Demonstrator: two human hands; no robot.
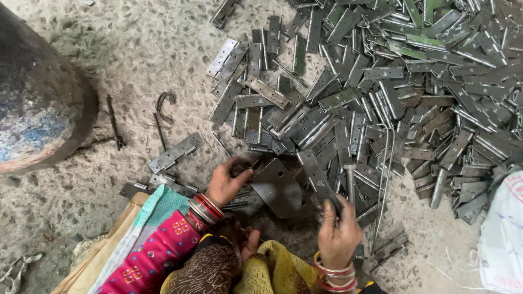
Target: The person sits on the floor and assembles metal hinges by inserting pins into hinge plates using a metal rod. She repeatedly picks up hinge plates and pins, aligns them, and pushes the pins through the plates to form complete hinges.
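**Two hands at the near edge of a heap of steel hinges**

Seated on a rough concrete floor (131, 49), seen from above. Right hand (339, 231) closed around the near end of a long grey hinge (317, 175), held tilted, its far end pointing up and to the left over the pile. Left hand (226, 182) lowered onto a bundle of thin metal pins (239, 198) lying on the floor, fingers curled together on them, thumb out toward the right. Red and silver bangles on both wrists.

Between the two hands, a flat dark metal plate (278, 190) with small holes, just beside the left fingertips. Beyond and to the right, a large heap of hinges (392, 92), grey and loosely stacked, filling the far right of the view. Left of the heap, one opened hinge (174, 153) lying apart, and farther left a bent metal hook (163, 103). At the far left, a big dark round drum (38, 103). At the right edge, a white sack (504, 234). Nearest the camera, pink, teal and mustard patterned cloth (163, 250) over the lap.
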